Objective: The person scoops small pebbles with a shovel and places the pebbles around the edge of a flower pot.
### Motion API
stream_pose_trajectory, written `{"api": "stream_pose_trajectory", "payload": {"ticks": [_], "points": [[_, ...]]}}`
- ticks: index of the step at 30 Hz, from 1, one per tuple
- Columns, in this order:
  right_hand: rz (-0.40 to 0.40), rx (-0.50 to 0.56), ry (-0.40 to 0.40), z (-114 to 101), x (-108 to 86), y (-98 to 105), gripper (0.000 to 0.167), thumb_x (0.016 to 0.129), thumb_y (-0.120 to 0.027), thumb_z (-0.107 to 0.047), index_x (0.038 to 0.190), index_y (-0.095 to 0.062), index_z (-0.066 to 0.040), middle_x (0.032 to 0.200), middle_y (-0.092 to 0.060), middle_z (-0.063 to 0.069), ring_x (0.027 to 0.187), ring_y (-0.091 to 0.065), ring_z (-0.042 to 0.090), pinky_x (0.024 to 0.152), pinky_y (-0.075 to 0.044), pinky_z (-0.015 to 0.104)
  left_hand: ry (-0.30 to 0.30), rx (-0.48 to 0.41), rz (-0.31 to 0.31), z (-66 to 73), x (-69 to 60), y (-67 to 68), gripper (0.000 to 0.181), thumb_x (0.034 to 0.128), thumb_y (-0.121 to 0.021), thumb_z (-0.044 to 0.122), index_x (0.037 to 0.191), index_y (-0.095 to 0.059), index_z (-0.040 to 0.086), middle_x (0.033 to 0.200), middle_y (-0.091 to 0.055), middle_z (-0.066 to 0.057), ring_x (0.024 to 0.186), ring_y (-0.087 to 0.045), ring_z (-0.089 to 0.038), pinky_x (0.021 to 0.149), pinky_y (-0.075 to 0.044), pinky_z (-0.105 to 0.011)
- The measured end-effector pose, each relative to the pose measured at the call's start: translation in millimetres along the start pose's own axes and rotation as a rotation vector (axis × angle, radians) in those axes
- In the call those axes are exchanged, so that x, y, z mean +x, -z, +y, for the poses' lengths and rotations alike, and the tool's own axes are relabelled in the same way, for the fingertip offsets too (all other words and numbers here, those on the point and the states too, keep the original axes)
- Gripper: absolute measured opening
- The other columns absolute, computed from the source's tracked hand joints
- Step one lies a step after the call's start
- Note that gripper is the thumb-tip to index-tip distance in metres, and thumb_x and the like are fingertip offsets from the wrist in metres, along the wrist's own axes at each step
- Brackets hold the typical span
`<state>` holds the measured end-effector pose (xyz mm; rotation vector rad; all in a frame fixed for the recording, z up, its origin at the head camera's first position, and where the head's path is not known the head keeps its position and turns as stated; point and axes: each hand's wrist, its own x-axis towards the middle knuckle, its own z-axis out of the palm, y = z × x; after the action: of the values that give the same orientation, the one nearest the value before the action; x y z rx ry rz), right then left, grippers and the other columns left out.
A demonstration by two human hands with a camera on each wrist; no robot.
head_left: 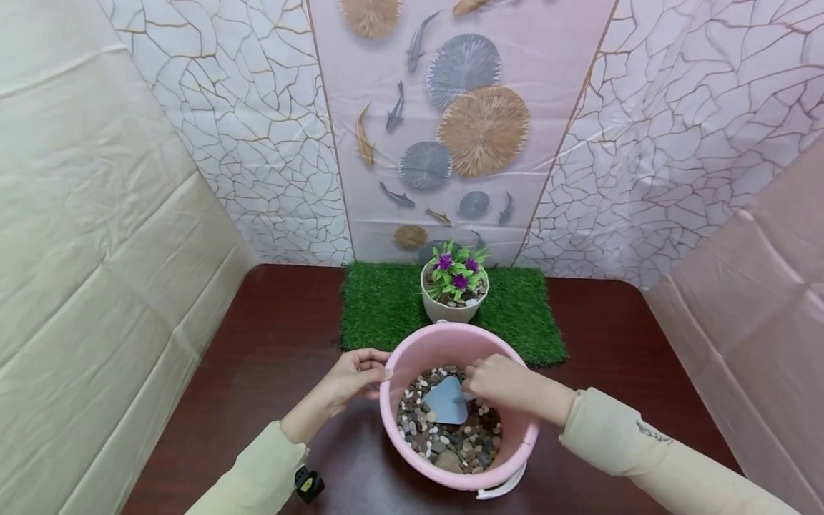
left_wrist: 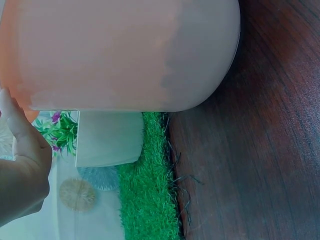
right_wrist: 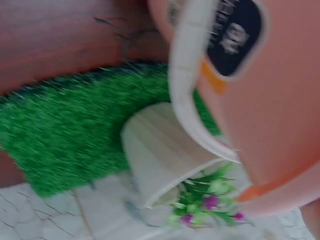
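A pink bucket (head_left: 450,481) holds many mixed pebbles (head_left: 449,458) in white, brown and grey. My left hand (head_left: 350,379) grips the bucket's left rim; part of it shows at the edge of the left wrist view, beside the bucket wall (left_wrist: 125,55). Reaching over the right rim, my right hand (head_left: 505,386) holds a blue-grey scoop (head_left: 445,402) by its handle. The scoop's flat blade lies over the pebbles inside. In the right wrist view the bucket (right_wrist: 285,115) fills the right side, and the scoop is hidden there.
Behind the bucket, a white pot (head_left: 450,312) with purple flowers (head_left: 459,282) stands on a green grass mat (head_left: 386,304). A white bucket handle (head_left: 502,488) hangs at the front. The dark red table (head_left: 270,343) is enclosed by cloth-covered walls. A black object (head_left: 309,484) is by the left sleeve.
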<state>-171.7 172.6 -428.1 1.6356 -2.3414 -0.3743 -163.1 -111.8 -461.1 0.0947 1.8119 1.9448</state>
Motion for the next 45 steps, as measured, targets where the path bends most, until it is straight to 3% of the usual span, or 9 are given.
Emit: {"api": "stream_pose_trajectory", "payload": {"ticks": [8,16,31,39,45], "points": [[-0.024,0.270,-0.016,8.4,-2.8,-5.9,0.016,0.068,-0.076,-0.010,0.070,-0.061,-0.018,0.067,-0.056,-0.006,0.060,-0.053,0.010,0.049,-0.041,0.019,0.005,0.015,0.008,3.3,-1.0,3.5,0.043,0.0846,-0.062,0.006,0.123,-0.051,-0.011,0.080,-0.062,0.003,0.067,-0.062,-0.006,0.055,-0.055,-0.015],[-0.027,0.423,-0.068,10.0,-4.7,-1.9,0.015,0.076,-0.075,-0.013,0.089,-0.067,-0.017,0.081,-0.059,-0.005,0.073,-0.059,0.010,0.062,-0.050,0.019,0.004,0.014,0.002,1.8,0.2,1.2,0.042,0.0849,-0.062,0.006,0.123,-0.051,-0.010,0.080,-0.062,0.003,0.067,-0.063,-0.006,0.055,-0.056,-0.016],[0.040,0.479,-0.135,15.6,-13.7,4.3,0.021,0.073,-0.075,-0.013,0.093,-0.069,-0.015,0.087,-0.066,-0.003,0.081,-0.063,0.011,0.072,-0.056,0.025,0.014,0.013,0.005,0.8,0.4,0.6,0.043,0.0844,-0.063,0.007,0.123,-0.051,-0.010,0.081,-0.063,0.004,0.067,-0.063,-0.006,0.055,-0.055,-0.015],[0.088,0.438,-0.151,24.4,-20.8,11.6,0.024,0.071,-0.077,-0.015,0.094,-0.069,-0.017,0.088,-0.067,-0.005,0.076,-0.063,0.008,0.064,-0.055,0.025,0.004,-0.003,0.000,0.0,0.1,0.7,0.043,0.0838,-0.063,0.006,0.122,-0.051,-0.011,0.080,-0.063,0.004,0.065,-0.063,-0.005,0.054,-0.055,-0.015],[0.070,0.442,-0.193,28.4,-25.5,15.3,0.024,0.071,-0.077,-0.016,0.094,-0.069,-0.017,0.088,-0.066,-0.005,0.073,-0.061,0.008,0.062,-0.053,0.027,-0.004,-0.005,-0.003,-0.2,0.5,0.9,0.044,0.0835,-0.063,0.005,0.122,-0.051,-0.012,0.080,-0.064,0.004,0.065,-0.063,-0.006,0.055,-0.055,-0.015]]}}
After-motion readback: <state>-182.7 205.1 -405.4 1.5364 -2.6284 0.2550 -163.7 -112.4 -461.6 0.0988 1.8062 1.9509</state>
